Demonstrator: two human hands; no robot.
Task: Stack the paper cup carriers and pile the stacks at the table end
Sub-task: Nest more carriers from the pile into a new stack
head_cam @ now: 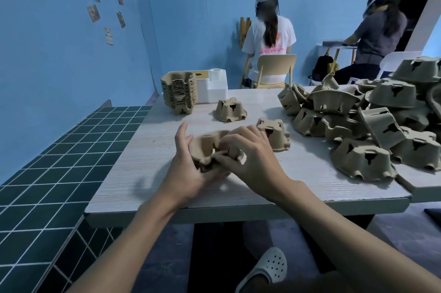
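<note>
Both hands hold a brown pulp cup carrier just above the near middle of the white table. My left hand cups its left side and underside. My right hand grips its right edge from above. Two single carriers lie upside down beyond it, one further back and one touching distance right of my right hand. A tall stack of nested carriers stands at the far left table end. A big loose heap of carriers covers the right side.
A white box with a roll stands beside the stack. A dark green tiled counter borders the table's left edge. Two people sit with their backs turned beyond the far end, by a chair.
</note>
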